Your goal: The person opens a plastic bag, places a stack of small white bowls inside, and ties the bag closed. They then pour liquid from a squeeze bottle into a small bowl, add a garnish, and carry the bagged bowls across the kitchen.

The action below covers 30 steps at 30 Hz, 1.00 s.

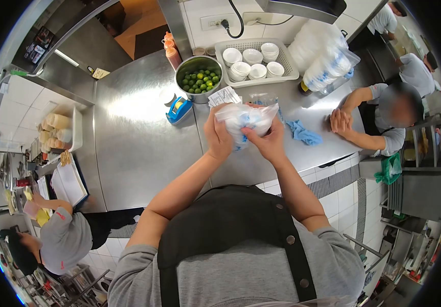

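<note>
Between my two hands I hold a white translucent plastic bag (245,118) with blue print, bunched up over the steel counter. My left hand (217,134) wraps its left side, and my right hand (270,139) grips the right side with the thumb pressed on the front. What the bag contains cannot be made out. Just behind it lies a printed paper slip (224,96). A crumpled blue cloth (303,133) rests on the counter to the right of my right hand. Left of my left hand stands a blue tape dispenser (179,110).
A steel pot (181,70) of green limes and a grey basket (293,70) of white bowls stand at the back. Several sauce bottles (171,52) and large plastic bags (320,56) are near the wall. One person (391,115) leans on the counter at right; another (67,240) works at left.
</note>
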Each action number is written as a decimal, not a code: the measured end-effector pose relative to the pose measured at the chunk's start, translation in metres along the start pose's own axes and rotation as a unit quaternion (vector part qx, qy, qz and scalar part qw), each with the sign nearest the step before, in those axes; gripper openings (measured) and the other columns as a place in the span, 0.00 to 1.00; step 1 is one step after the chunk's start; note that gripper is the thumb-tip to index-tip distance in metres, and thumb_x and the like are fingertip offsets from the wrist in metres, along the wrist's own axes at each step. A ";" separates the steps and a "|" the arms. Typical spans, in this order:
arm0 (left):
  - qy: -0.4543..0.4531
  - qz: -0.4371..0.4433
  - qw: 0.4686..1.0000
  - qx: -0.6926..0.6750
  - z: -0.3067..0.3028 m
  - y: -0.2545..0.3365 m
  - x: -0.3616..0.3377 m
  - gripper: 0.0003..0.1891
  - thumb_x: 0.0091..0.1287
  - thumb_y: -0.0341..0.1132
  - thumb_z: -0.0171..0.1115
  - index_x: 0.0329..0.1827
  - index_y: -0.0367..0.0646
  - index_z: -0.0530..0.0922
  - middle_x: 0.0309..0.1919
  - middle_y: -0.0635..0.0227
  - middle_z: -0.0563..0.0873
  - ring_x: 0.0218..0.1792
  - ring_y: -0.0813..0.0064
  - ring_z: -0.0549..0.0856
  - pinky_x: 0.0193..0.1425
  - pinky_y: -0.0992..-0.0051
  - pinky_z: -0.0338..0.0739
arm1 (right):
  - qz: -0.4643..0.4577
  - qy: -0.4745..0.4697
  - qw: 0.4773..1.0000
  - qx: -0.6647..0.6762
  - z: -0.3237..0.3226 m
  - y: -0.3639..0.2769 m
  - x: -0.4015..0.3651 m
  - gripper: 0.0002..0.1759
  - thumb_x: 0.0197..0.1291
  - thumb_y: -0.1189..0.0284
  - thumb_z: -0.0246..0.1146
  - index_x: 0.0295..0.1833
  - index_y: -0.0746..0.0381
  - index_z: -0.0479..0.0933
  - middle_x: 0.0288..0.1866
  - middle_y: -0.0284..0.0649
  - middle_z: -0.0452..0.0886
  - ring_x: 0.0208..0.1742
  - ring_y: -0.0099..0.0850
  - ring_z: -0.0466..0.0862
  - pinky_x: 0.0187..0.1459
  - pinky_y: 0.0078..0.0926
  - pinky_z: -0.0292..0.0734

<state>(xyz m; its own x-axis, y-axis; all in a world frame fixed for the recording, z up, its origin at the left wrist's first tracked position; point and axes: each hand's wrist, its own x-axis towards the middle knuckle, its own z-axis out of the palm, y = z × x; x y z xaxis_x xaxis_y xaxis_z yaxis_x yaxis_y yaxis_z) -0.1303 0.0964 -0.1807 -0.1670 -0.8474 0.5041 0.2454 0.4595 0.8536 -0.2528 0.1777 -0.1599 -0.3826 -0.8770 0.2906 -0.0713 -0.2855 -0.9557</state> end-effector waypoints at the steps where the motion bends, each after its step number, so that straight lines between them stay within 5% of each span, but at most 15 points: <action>1: 0.002 0.001 1.000 -0.007 0.000 -0.001 -0.001 0.21 0.76 0.37 0.40 0.52 0.29 0.78 0.42 0.55 0.87 0.44 0.65 0.85 0.53 0.69 0.78 | 0.000 -0.008 1.000 -0.002 -0.002 0.000 0.001 0.33 0.56 0.77 0.76 0.67 0.67 0.72 0.63 0.44 0.81 0.59 0.29 0.81 0.60 0.30 0.77; 8: -0.038 -0.056 0.997 -0.047 -0.006 0.001 0.002 0.22 0.77 0.33 0.38 0.56 0.27 0.79 0.48 0.52 0.87 0.50 0.62 0.86 0.59 0.67 0.77 | -0.056 -0.025 0.998 0.018 -0.007 0.040 -0.008 0.42 0.58 0.70 0.75 0.74 0.67 0.63 0.74 0.49 0.70 0.72 0.38 0.71 0.72 0.37 0.64; 10: -0.060 -0.081 0.995 -0.023 -0.016 0.005 0.005 0.22 0.77 0.34 0.39 0.58 0.27 0.79 0.51 0.52 0.87 0.54 0.61 0.85 0.63 0.66 0.75 | -0.103 -0.047 0.990 -0.078 -0.012 0.037 -0.009 0.42 0.60 0.66 0.73 0.75 0.68 0.62 0.75 0.50 0.69 0.73 0.39 0.72 0.73 0.38 0.64; 13: 0.002 0.046 0.998 0.040 -0.020 0.021 0.021 0.22 0.78 0.34 0.41 0.59 0.28 0.79 0.56 0.53 0.85 0.59 0.62 0.83 0.69 0.63 0.72 | -0.133 -0.027 0.989 -0.056 -0.009 0.021 -0.007 0.49 0.55 0.63 0.76 0.76 0.68 0.59 0.78 0.52 0.64 0.76 0.43 0.67 0.75 0.42 0.60; 15: 0.083 0.152 0.984 -0.035 -0.007 0.051 0.034 0.20 0.77 0.32 0.43 0.62 0.27 0.78 0.56 0.52 0.86 0.62 0.57 0.81 0.72 0.60 0.70 | -0.183 0.026 0.982 -0.027 0.000 -0.006 0.002 0.50 0.52 0.63 0.79 0.75 0.68 0.61 0.78 0.52 0.64 0.77 0.46 0.66 0.76 0.44 0.59; 17: 0.057 0.238 0.969 0.017 -0.001 0.083 0.048 0.18 0.75 0.30 0.48 0.60 0.28 0.79 0.53 0.51 0.87 0.62 0.55 0.82 0.71 0.59 0.71 | -0.270 0.096 0.957 -0.040 0.009 -0.041 0.013 0.45 0.53 0.65 0.78 0.73 0.66 0.66 0.75 0.53 0.68 0.75 0.47 0.69 0.75 0.44 0.61; 19: -0.079 0.302 0.931 0.190 -0.003 0.104 0.060 0.13 0.72 0.28 0.57 0.53 0.30 0.82 0.47 0.53 0.88 0.58 0.55 0.84 0.66 0.61 0.75 | -0.245 0.067 0.947 -0.195 0.005 -0.054 0.014 0.35 0.53 0.70 0.77 0.65 0.65 0.73 0.69 0.53 0.73 0.70 0.48 0.74 0.72 0.45 0.66; 22: -0.168 0.205 0.936 0.232 0.010 0.070 0.069 0.05 0.65 0.25 0.66 0.40 0.32 0.86 0.37 0.55 0.89 0.47 0.58 0.87 0.54 0.62 0.79 | -0.251 0.066 0.926 -0.274 0.006 -0.043 0.012 0.22 0.52 0.78 0.76 0.53 0.64 0.80 0.60 0.50 0.80 0.62 0.48 0.81 0.67 0.46 0.73; 23: -0.124 0.179 0.954 0.206 0.011 0.062 0.065 0.05 0.65 0.24 0.68 0.30 0.33 0.85 0.30 0.59 0.88 0.36 0.66 0.86 0.40 0.67 0.78 | -0.260 0.074 0.923 -0.275 0.007 -0.033 0.011 0.18 0.51 0.81 0.76 0.49 0.64 0.82 0.57 0.49 0.82 0.59 0.48 0.83 0.65 0.46 0.76; 26: -0.082 0.062 0.989 0.107 0.008 0.042 0.043 0.06 0.67 0.25 0.64 0.30 0.36 0.82 0.32 0.58 0.85 0.33 0.63 0.84 0.41 0.70 0.77 | -0.348 0.090 0.903 -0.234 0.009 -0.012 0.004 0.15 0.49 0.84 0.76 0.43 0.64 0.81 0.53 0.47 0.83 0.55 0.47 0.85 0.62 0.45 0.78; 30: -0.036 0.084 0.993 0.072 0.006 0.020 0.033 0.06 0.72 0.24 0.57 0.35 0.34 0.79 0.35 0.58 0.83 0.34 0.69 0.81 0.41 0.74 0.75 | -0.312 0.131 0.927 -0.160 0.018 0.010 -0.003 0.23 0.50 0.82 0.77 0.51 0.64 0.77 0.56 0.45 0.80 0.57 0.43 0.83 0.62 0.40 0.77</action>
<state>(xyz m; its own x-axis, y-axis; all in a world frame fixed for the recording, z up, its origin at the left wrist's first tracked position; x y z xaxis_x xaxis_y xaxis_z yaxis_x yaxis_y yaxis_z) -0.1369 0.0791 -0.1456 -0.2037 -0.7363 0.6452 0.1371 0.6311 0.7635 -0.2355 0.1707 -0.1697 -0.3839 -0.4436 0.8098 -0.6072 -0.5395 -0.5833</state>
